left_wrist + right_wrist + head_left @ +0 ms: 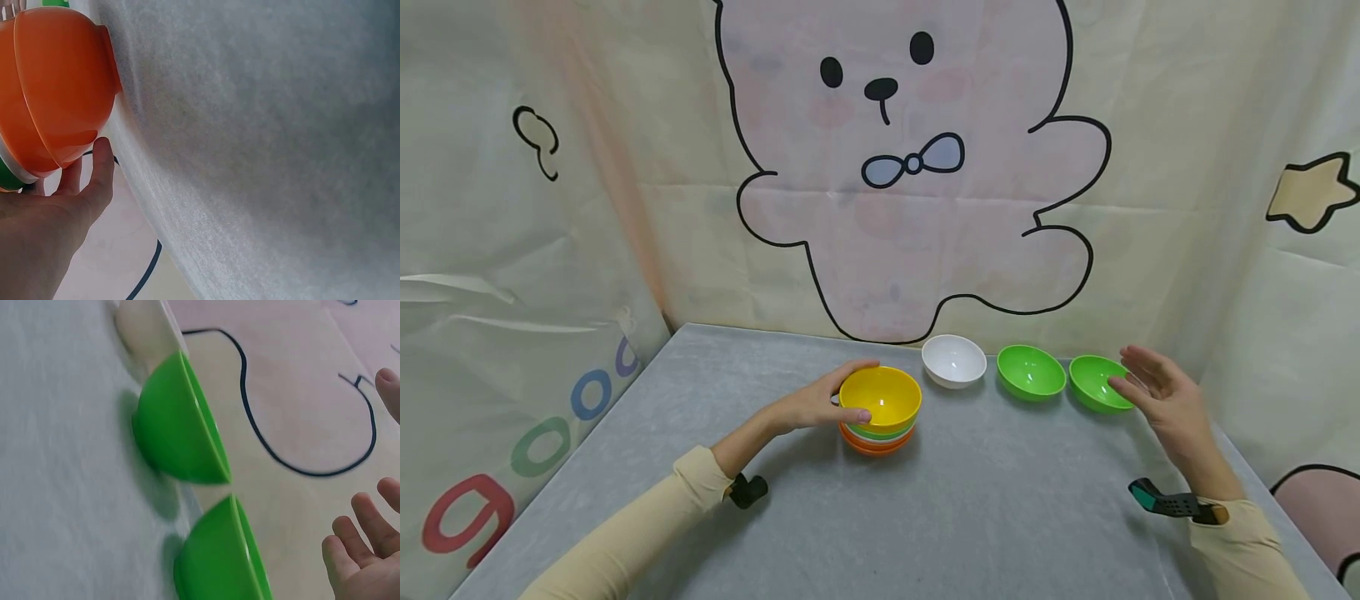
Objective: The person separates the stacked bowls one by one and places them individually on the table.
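A stack of nested bowls stands left of the table's middle, with a yellow bowl (pixel 886 398) on top, green and white rims below it and orange bowls (pixel 877 448) at the bottom. My left hand (pixel 808 407) grips the stack from its left side, the thumb near the yellow bowl's front and the fingers round the far side. In the left wrist view, a fingertip lies right at the side of an orange bowl (pixel 69 81). With fingers spread and holding nothing, my right hand (pixel 1168 408) hovers beside the rightmost green bowl (pixel 1093 385), overlapping its edge in the head view.
Another green bowl (pixel 1030 372) and a white bowl (pixel 953 362) stand upright in a row along the back edge of the grey table (pixel 985 517). Behind the table hangs a curtain (pixel 1157 208) with cartoon drawings.
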### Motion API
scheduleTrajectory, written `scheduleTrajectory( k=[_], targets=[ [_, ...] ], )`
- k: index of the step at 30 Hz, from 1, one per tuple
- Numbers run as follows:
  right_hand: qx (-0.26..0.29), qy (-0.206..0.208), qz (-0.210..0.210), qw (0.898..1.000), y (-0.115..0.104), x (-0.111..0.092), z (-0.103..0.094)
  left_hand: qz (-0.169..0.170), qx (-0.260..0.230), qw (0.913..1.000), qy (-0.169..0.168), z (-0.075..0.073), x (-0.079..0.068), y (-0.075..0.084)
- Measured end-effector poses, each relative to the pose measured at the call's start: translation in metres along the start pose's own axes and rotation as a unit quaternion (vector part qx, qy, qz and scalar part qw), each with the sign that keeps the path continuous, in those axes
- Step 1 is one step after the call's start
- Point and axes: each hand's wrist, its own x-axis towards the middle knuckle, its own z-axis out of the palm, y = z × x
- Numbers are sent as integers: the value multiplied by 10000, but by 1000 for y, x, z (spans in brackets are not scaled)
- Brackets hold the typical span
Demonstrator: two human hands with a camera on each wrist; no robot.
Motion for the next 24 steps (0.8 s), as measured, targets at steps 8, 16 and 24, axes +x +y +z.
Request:
scheduleTrajectory(
  k=[8, 16, 24],
  targets=[
    [520, -358, -88, 9980, -16, 7, 22, -18, -19, 10000, 15, 0, -1, 1],
    [1409, -591, -128, 9882, -26, 13, 44, -38, 17, 10000, -6, 0, 0, 0],
    [2051, -1062, -340, 9724, -31, 15, 64, -52, 53, 10000, 20, -1, -1, 2]
  ],
)
